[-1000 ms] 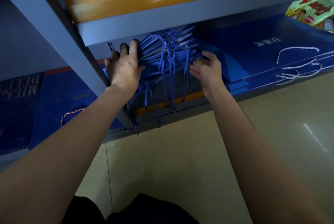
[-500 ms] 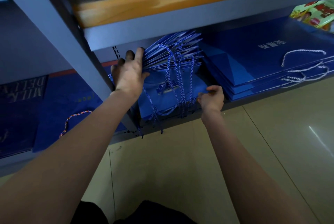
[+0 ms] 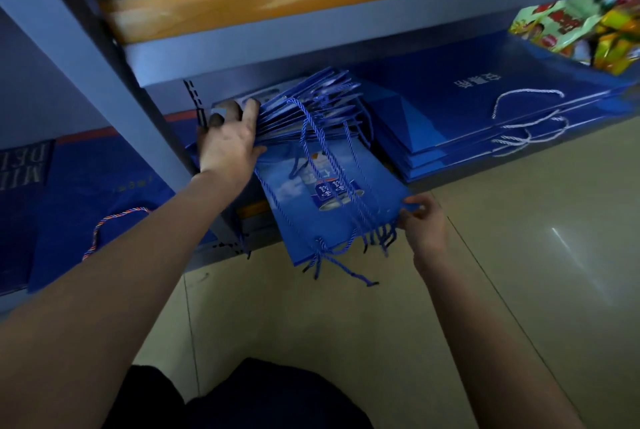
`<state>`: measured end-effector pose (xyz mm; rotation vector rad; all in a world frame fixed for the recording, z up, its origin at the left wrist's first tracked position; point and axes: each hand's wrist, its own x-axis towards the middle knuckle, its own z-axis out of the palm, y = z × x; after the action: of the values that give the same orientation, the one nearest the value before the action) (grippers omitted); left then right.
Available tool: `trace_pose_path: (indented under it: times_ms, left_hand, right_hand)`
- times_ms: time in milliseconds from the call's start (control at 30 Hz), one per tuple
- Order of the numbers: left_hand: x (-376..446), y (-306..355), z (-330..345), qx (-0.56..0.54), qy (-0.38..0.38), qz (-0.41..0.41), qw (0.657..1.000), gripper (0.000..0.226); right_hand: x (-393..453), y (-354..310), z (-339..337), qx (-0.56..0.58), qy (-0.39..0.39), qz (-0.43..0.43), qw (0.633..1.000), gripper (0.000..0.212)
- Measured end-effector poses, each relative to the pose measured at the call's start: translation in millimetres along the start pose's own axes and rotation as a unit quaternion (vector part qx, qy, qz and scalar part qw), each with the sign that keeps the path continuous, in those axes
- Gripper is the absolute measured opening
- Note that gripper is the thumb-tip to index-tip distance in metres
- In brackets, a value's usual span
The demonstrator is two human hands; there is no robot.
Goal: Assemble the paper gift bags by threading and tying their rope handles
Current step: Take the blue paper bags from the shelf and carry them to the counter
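Blue bag [image 3: 332, 206] pinched by right hand [image 3: 420, 220]; left hand [image 3: 228, 144] grips one stack [image 3: 311, 106].

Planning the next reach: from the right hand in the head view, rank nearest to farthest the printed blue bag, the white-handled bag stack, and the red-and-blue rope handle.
1. Printed blue bag: pinched at its corner by the right hand.
2. White-handled bag stack: up on the shelf, to the right.
3. Red-and-blue rope handle: far left, beyond the shelf post.
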<state>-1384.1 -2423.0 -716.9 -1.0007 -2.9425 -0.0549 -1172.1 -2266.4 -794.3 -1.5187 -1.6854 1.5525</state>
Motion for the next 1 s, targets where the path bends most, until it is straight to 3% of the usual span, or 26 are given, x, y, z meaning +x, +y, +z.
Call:
trace_pose_path:
  times_ms: [133,200,267,333,433,500,567,667,733,867,1000]
  left_hand:
    - [-9,7,9,0.035,-0.054,0.028,0.998,0.068]
    - [-11,8,14,0.046,-0.073,0.037,0.996,0.069]
    - [-11,9,17,0.056,-0.077,0.046,0.994,0.067]
    - [-11,10,17,0.058,-0.075,0.045,0.994,0.064]
    - [-10,11,14,0.050,-0.075,0.037,0.995,0.062]
    - [-9,11,11,0.037,-0.070,0.031,0.996,0.061]
    - [-6,9,6,0.021,-0.060,0.025,0.998,0.060]
    - [-1,7,0,-0.002,-0.045,0.014,0.999,0.061]
    - [0,7,0,-0.002,-0.043,0.010,0.999,0.063]
    - [-3,8,5,0.012,-0.052,0.019,0.998,0.063]
    - [-6,10,8,0.024,-0.053,0.029,0.998,0.061]
  right_hand:
    - [-10,31,-2,-0.064,-0.036,0.046,0.996,0.029]
    - [-12,34,-2,-0.236,-0.031,-0.028,0.971,0.039]
    - [-16,27,1,-0.375,-0.016,-0.155,0.914,0.040]
    - [-21,17,10,-0.395,-0.052,-0.232,0.887,0.045]
    - [-21,11,30,-0.400,-0.147,-0.211,0.880,0.072]
    - [-18,15,39,-0.379,-0.193,-0.186,0.886,0.079]
    - [-17,28,41,-0.339,-0.260,-0.178,0.886,0.067]
    - [-22,49,32,-0.390,-0.349,-0.184,0.832,0.037]
    - [-27,57,21,-0.446,-0.369,-0.173,0.797,0.040]
    - [-32,55,14,-0.550,-0.283,-0.237,0.749,0.053]
    - [-32,48,12,-0.525,-0.245,-0.272,0.769,0.029]
